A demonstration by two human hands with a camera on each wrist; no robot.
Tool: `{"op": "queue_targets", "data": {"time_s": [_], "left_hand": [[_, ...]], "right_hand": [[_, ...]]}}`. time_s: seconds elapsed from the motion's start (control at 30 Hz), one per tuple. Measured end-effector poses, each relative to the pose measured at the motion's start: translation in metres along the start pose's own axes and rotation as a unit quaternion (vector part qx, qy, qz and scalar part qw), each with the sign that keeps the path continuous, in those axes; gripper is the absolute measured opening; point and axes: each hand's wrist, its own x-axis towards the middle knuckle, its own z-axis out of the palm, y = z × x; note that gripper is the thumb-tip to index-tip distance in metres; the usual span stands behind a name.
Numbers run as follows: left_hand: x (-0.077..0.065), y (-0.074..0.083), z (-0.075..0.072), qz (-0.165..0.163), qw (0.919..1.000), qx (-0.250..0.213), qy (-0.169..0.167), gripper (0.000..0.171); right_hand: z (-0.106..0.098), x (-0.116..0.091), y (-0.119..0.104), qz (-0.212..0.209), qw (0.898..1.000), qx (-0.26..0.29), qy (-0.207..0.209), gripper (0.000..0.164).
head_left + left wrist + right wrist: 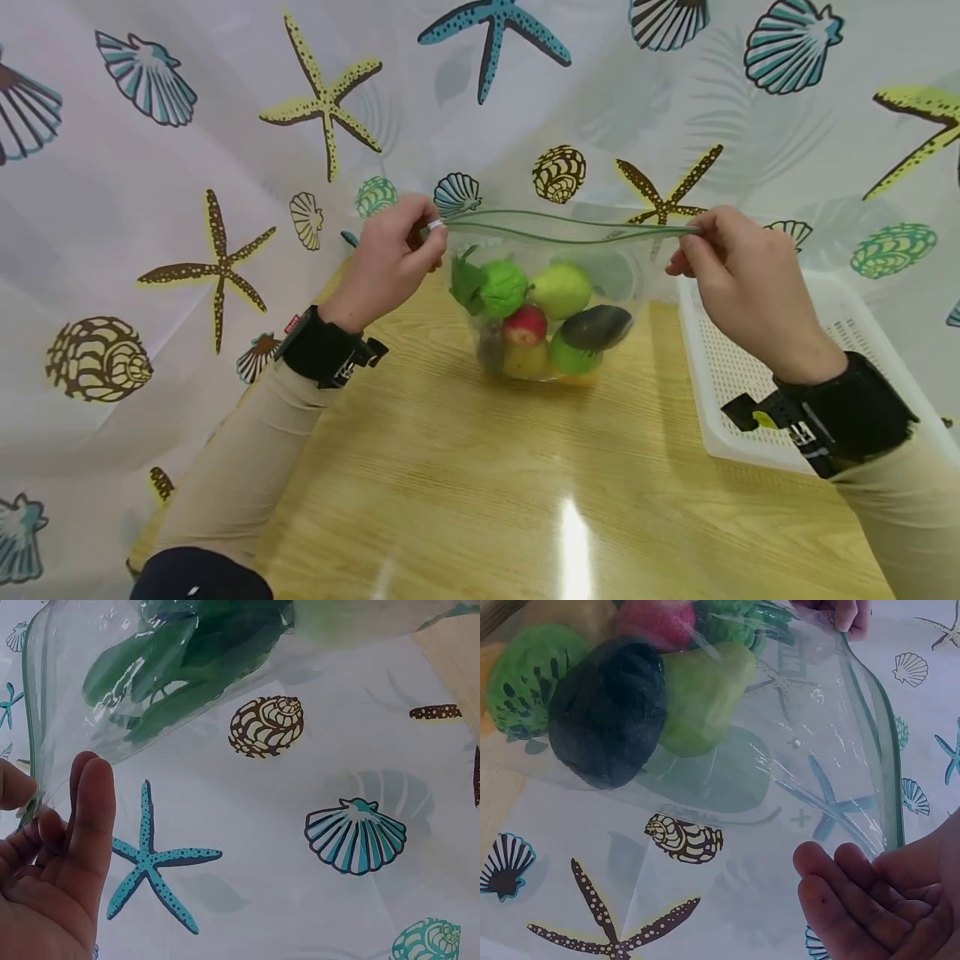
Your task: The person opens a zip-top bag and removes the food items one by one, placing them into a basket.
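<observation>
At the worktop (450, 467), a clear, green-rimmed bag (585, 242) containing produce (527, 325) is pinched at its top corners by both hands (396, 260) (753, 292); a white basket (727, 367) is noted at right.

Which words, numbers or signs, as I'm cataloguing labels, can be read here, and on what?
"+", a pale sign on the bag.
Other pale marks on the bag: too faint to read.
Red tag by the left wristband: too small to read.
No words or numbers are readable.
</observation>
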Motion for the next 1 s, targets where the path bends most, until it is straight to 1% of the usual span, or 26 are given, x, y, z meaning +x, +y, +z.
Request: {"op": "queue_targets", "data": {"time_s": [0.1,0.2,0.3,0.33,0.4,0.47,0.53,0.57,0.6,0.7,0.77,0.83,0.87,0.93,1.0], "left_hand": [[0.008,-0.001,0.004,-0.024,0.9996,-0.013,0.013,0.011],[0.011,0.006,0.009,-0.054,0.9973,-0.045,0.023,0.01],[0.009,0.011,0.017,-0.09,0.9896,-0.107,0.033,0.012],[0.006,0.012,0.02,-0.101,0.987,-0.121,0.034,0.014],[0.001,0.008,0.03,-0.113,0.9821,-0.148,0.027,0.02],[-0.007,0.005,0.04,-0.124,0.979,-0.162,0.001,0.029],[-0.016,0.002,0.051,-0.131,0.9762,-0.169,-0.036,0.043],[-0.022,-0.004,0.058,-0.135,0.9736,-0.175,-0.056,0.051],[-0.027,-0.009,0.065,-0.143,0.9707,-0.178,-0.075,0.058],[-0.039,-0.016,0.078,-0.159,0.9592,-0.193,-0.132,0.082],[-0.045,-0.02,0.084,-0.158,0.9516,-0.201,-0.17,0.092],[-0.048,-0.015,0.085,-0.146,0.944,-0.215,-0.203,0.101],[-0.051,-0.015,0.087,-0.138,0.9412,-0.22,-0.216,0.104],[-0.054,-0.017,0.091,-0.115,0.9385,-0.233,-0.228,0.112],[-0.055,-0.018,0.096,-0.095,0.9389,-0.239,-0.229,0.121]], "right_hand": [[0.001,0.004,0.002,0.017,1.0,0.016,0.004,0.018],[0.005,0.006,0.006,0.042,0.999,0.03,0.002,0.019],[0.009,0.007,0.011,0.069,0.997,0.043,-0.003,0.02],[0.011,0.008,0.013,0.074,0.996,0.046,-0.003,0.021],[0.014,0.008,0.016,0.086,0.995,0.051,-0.007,0.022],[0.016,0.008,0.019,0.093,0.994,0.051,-0.01,0.023],[0.019,0.007,0.022,0.099,0.994,0.048,-0.013,0.024],[0.021,0.007,0.023,0.1,0.994,0.046,-0.013,0.024],[0.022,0.007,0.024,0.1,0.994,0.044,-0.013,0.024],[0.026,0.007,0.026,0.099,0.995,0.031,-0.012,0.025],[0.028,0.005,0.027,0.094,0.995,0.024,-0.013,0.025],[0.03,0.003,0.027,0.089,0.996,0.016,-0.013,0.024],[0.031,0.002,0.028,0.086,0.996,0.015,-0.014,0.024],[0.032,0.0,0.029,0.083,0.996,0.012,-0.014,0.024],[0.032,-0.001,0.03,0.084,0.996,0.007,-0.013,0.024]]}}
